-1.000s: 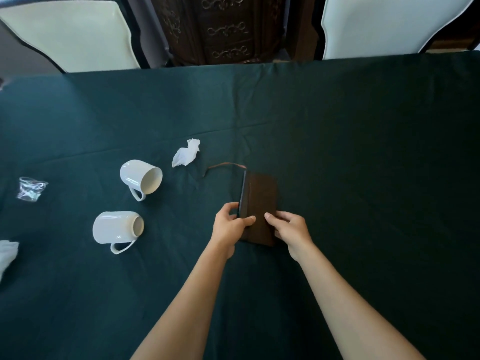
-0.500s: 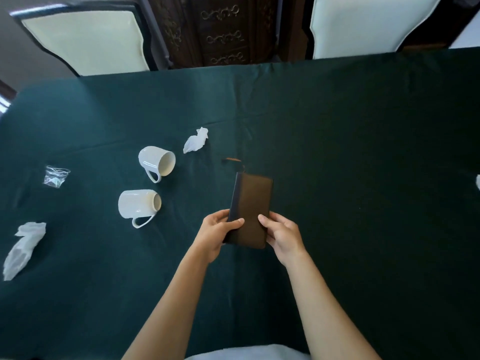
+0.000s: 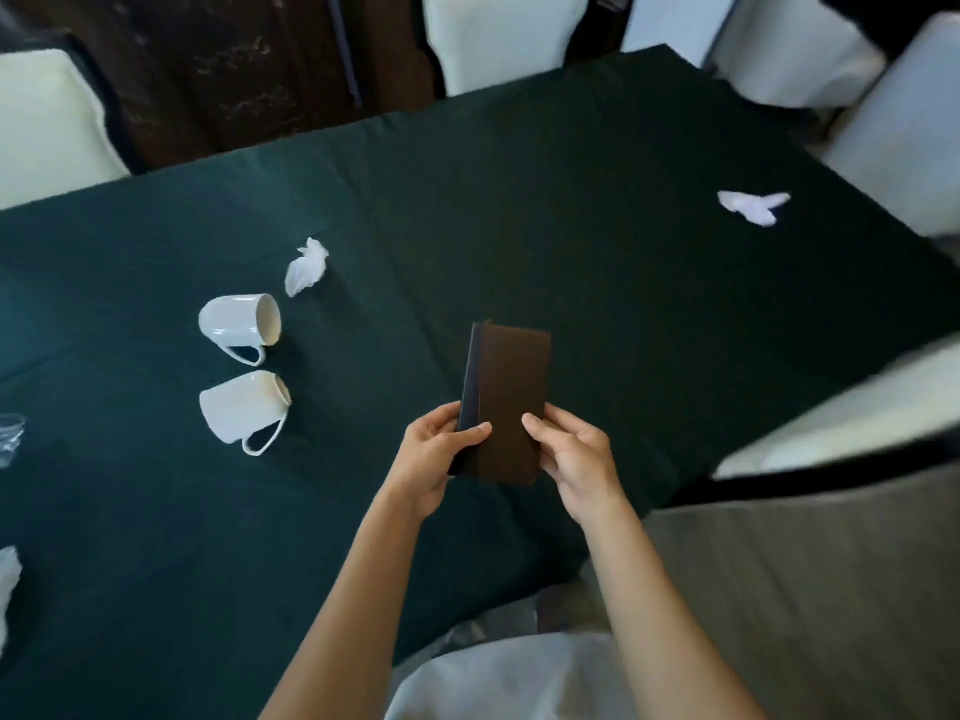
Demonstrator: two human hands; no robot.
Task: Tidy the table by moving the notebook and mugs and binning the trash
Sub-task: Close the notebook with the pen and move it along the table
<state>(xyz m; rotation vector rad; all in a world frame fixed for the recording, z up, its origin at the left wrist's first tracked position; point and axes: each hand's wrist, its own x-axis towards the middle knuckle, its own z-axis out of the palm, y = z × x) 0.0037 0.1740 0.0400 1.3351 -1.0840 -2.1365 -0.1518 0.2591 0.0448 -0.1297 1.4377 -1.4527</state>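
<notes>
A closed brown notebook [image 3: 511, 387] is lifted above the dark green tablecloth [image 3: 597, 283]. My left hand [image 3: 434, 457] grips its near left edge and my right hand [image 3: 574, 459] grips its near right edge. Two white mugs lie on their sides to the left, one farther [image 3: 236, 322] and one nearer [image 3: 239, 407]. A crumpled white tissue [image 3: 306, 272] lies just beyond the far mug. Another tissue [image 3: 753, 206] lies at the far right. A clear plastic wrapper [image 3: 10, 439] and a third tissue [image 3: 8, 579] sit at the left edge.
Cream chairs stand around the table: one at the back left [image 3: 47, 127], one at the back [image 3: 498, 39], two at the right [image 3: 904, 127], and one close on my right [image 3: 841, 423]. A dark carved cabinet [image 3: 234, 70] is behind the table.
Both hands have raised the notebook off the cloth and carried it toward me. My view has swung to the right, bringing the right chairs and the far-right tissue into sight.
</notes>
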